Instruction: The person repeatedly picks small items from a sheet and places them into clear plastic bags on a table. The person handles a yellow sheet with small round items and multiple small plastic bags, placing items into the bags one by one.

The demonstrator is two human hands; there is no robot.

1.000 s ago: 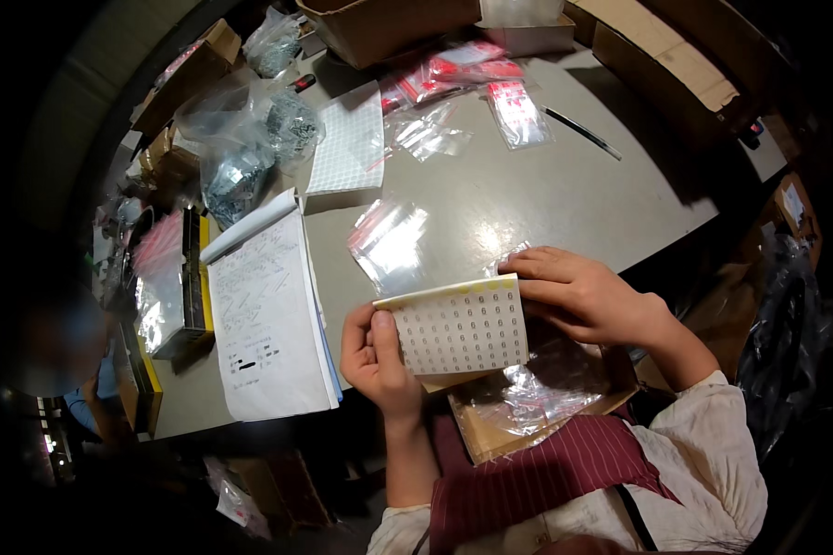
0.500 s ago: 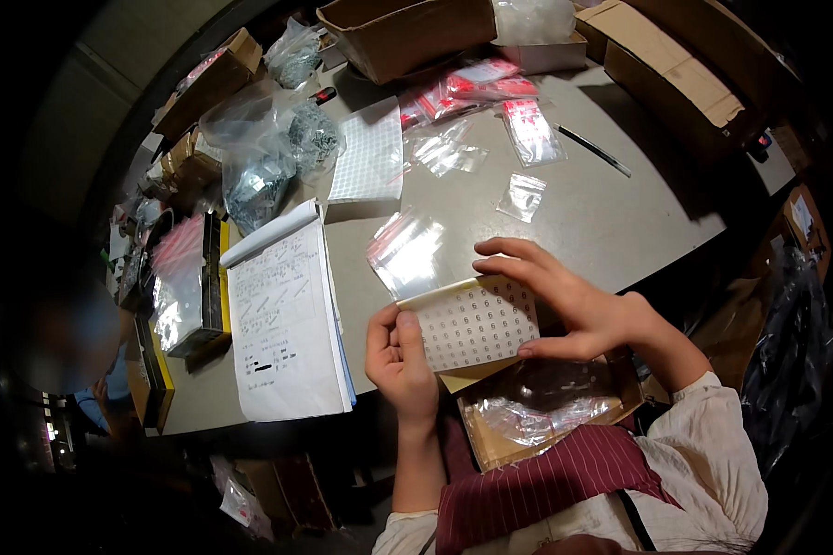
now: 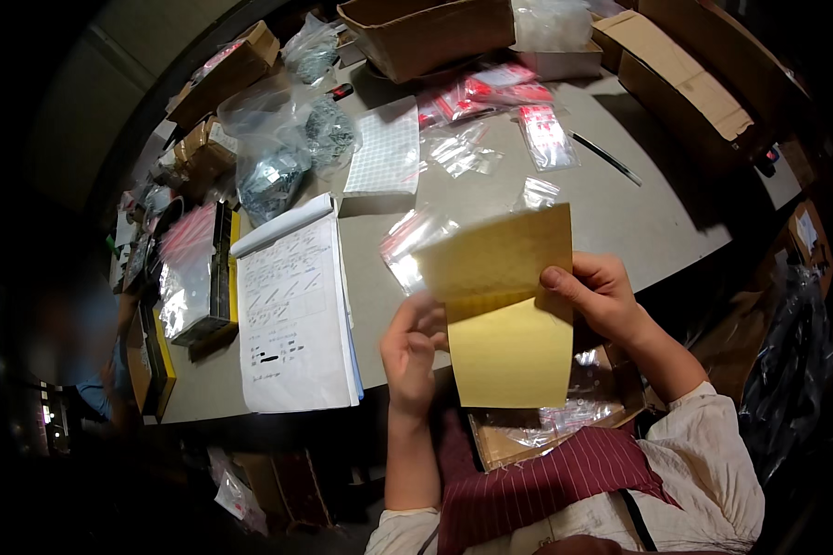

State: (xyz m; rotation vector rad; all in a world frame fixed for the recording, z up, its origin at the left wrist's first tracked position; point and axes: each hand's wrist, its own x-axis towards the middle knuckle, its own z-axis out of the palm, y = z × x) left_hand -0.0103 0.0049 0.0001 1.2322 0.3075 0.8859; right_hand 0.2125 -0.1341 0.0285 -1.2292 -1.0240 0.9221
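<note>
My right hand [image 3: 597, 291] pinches the right edge of a yellow-backed sticker sheet [image 3: 509, 356], thumb on the near side. A crease or overlap crosses the sheet; its upper part tilts up and looks darker. Only plain yellow faces me. At the sheet's left edge is my left hand [image 3: 409, 356], its fingers loosely bent and apart, slightly blurred. Whether its fingertips touch the sheet I cannot tell. Below the sheet, an open cardboard box [image 3: 518, 449] of clear plastic bags sits at my lap, partly hidden.
A written notepad [image 3: 292, 314] lies left of my hands. Beyond are clear zip bags [image 3: 407, 245], a silvery-white sheet [image 3: 384, 148], red-and-white packets [image 3: 546, 139] and a pen [image 3: 606, 157]. Bags of small dark parts [image 3: 273, 180] stand far left; a cardboard box [image 3: 426, 37] stands at the back.
The sticker sheet has turned from its printed white face to its yellow back and stands higher. My right hand has shifted to its right edge; my left thumb has come off its face.
</note>
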